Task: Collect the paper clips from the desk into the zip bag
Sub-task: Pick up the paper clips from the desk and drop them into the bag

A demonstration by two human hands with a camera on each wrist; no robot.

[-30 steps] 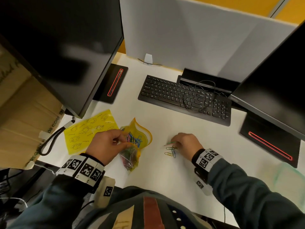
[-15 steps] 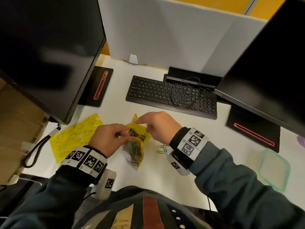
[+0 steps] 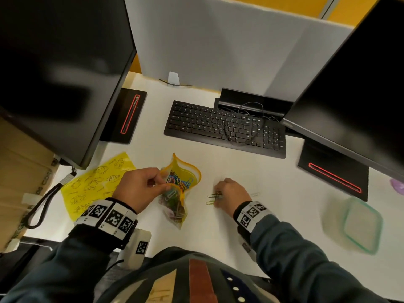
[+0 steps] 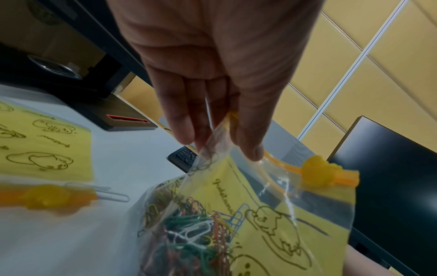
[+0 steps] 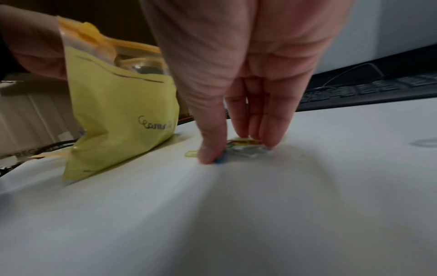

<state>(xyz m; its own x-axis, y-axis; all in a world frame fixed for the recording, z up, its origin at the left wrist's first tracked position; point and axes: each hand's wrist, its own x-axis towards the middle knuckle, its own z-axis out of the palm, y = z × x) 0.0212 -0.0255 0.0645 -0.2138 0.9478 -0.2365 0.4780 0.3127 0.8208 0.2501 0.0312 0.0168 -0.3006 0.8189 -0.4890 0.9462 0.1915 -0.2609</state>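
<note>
A clear zip bag [image 3: 182,194] with a yellow printed panel and an orange zip stands on the white desk [image 3: 273,189], its mouth open and full of coloured paper clips [image 4: 189,233]. My left hand [image 3: 162,183] pinches the bag's near rim between thumb and fingers [image 4: 179,130]. Just right of the bag, my right hand [image 3: 218,196] is down on the desk. Its thumb [image 5: 210,155] and fingertips pinch in on a small heap of loose clips [image 5: 244,142]; green and yellow clips [image 3: 211,199] stick out on the left. A white clip [image 3: 254,194] lies to the hand's right.
A second yellow zip bag [image 3: 98,184] lies flat at the left, with a white clip [image 4: 111,194] beside its slider. A black keyboard [image 3: 225,127] sits behind, between two monitors on stands. A lidded plastic container [image 3: 360,224] is at the right.
My right hand went from the loose clips up to the bag's mouth, then came back down onto the clips. The left hand has kept hold of the bag.
</note>
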